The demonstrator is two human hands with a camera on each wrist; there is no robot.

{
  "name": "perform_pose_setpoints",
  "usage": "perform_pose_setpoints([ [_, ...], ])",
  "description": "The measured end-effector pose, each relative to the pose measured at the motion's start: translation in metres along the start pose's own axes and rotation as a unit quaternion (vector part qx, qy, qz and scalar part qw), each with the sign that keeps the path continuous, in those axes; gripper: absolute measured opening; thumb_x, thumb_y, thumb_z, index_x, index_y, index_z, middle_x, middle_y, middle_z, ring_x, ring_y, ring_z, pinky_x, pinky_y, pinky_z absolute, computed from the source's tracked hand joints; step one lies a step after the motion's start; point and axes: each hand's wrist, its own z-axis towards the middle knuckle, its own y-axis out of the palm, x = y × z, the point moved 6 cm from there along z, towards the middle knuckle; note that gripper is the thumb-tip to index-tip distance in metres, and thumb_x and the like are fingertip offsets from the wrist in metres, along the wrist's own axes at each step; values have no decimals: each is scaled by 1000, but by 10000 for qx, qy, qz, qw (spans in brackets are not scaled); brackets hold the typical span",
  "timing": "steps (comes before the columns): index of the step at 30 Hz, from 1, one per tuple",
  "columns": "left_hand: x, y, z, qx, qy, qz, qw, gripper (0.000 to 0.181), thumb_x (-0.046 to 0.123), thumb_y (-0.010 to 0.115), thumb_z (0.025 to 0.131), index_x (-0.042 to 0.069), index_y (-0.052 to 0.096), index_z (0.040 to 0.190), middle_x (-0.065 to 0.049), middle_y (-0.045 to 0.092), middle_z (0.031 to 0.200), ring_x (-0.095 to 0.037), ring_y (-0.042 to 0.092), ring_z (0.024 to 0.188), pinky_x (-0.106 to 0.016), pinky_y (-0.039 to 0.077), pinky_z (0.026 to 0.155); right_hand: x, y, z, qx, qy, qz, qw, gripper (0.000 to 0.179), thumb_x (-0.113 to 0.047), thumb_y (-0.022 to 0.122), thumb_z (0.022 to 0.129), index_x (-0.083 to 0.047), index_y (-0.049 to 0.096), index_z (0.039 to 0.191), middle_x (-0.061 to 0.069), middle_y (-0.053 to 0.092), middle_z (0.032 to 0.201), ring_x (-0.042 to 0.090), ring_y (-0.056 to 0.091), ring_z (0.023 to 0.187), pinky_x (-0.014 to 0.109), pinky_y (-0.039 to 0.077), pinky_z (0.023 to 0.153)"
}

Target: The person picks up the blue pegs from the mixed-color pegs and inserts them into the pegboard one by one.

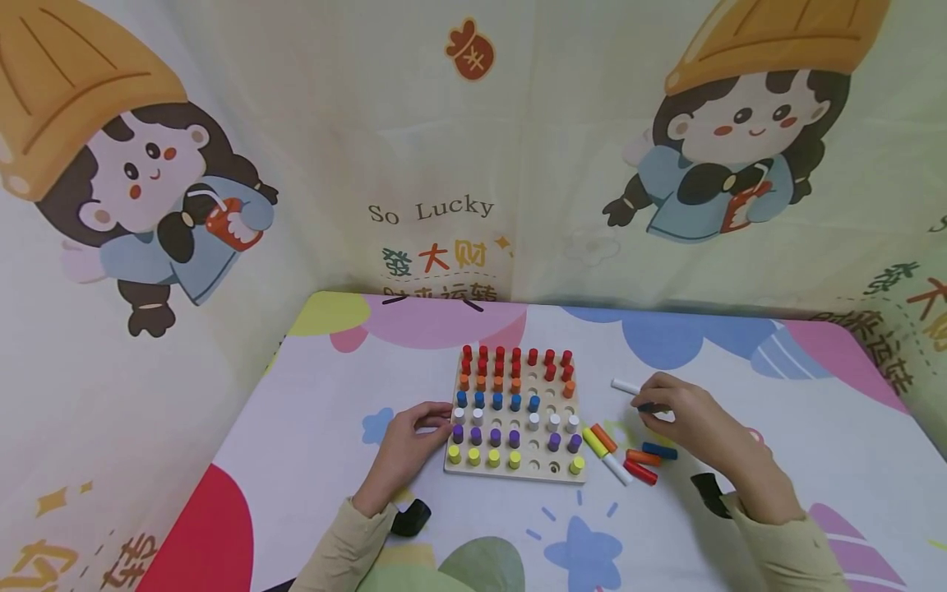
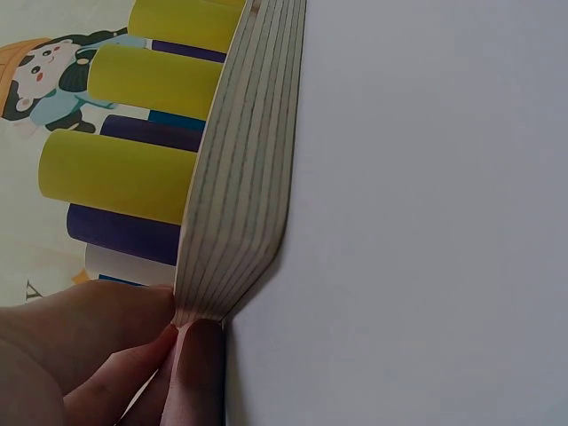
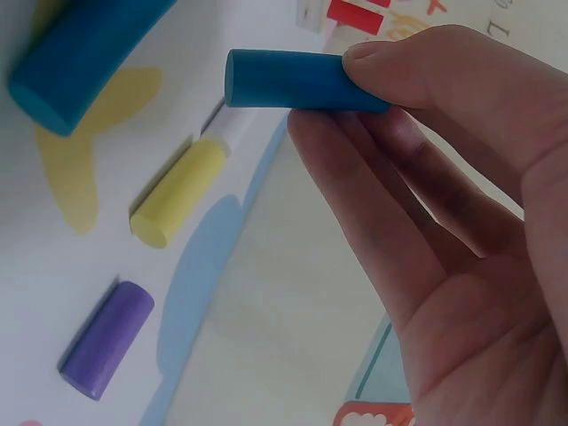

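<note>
A wooden pegboard (image 1: 510,474) lies on the table, holding rows of red, orange, blue, white, purple and yellow pegs with some bare holes. My left hand (image 1: 410,436) grips its left edge; in the left wrist view the thumb (image 2: 98,328) and fingertips meet at the edge near a corner. To the right of the board, my right hand (image 1: 691,419) pinches a blue peg (image 3: 284,80) between thumb and fingertips, held above the table. Just beside that hand lies a white peg (image 1: 625,386).
Loose pegs lie between the board and my right hand: a yellow peg (image 1: 594,442), an orange peg (image 1: 604,437), a red peg (image 1: 640,472), another blue peg (image 1: 659,450) and others. The right wrist view also has a purple peg (image 3: 106,340). A printed curtain (image 1: 562,189) hangs behind the table.
</note>
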Motion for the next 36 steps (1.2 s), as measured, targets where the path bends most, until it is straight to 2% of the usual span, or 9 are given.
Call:
perform_pose_setpoints([
  [4, 0, 0, 0, 8, -42, 20, 10000, 29, 16, 71, 92, 13, 69, 121, 0, 71, 108, -15, 66, 99, -30, 58, 86, -2, 2, 3, -94, 102, 123, 9998, 20, 3, 81, 75, -4, 74, 92, 2, 64, 94, 16, 68, 81, 34, 60, 72],
  [14, 0, -1, 0, 39, -34, 19, 10000, 28, 17, 71, 92, 14, 69, 120, 1, 71, 109, -14, 66, 99, -30, 58, 86, -11, 6, 9, -138, -86, 387, 9991, 21, 2, 81, 76, -6, 72, 92, 0, 63, 93, 17, 71, 82, 34, 61, 73],
  [25, 0, -1, 2, 11, -9, -7, 10000, 29, 18, 71, 92, 14, 69, 121, 0, 71, 110, -14, 66, 99, -30, 58, 86, -22, 10, 21, -242, -69, 425, 9988, 21, 1, 82, 77, -7, 72, 94, 2, 63, 95, 20, 72, 85, 35, 60, 74],
  [36, 0, -1, 1, -27, -10, -22, 10000, 29, 18, 71, 92, 14, 69, 121, 1, 71, 109, -14, 66, 98, -30, 58, 86, -31, 15, 30, -207, -269, 534, 9980, 20, 2, 80, 78, -6, 71, 95, 3, 63, 96, 20, 72, 86, 34, 60, 75],
])
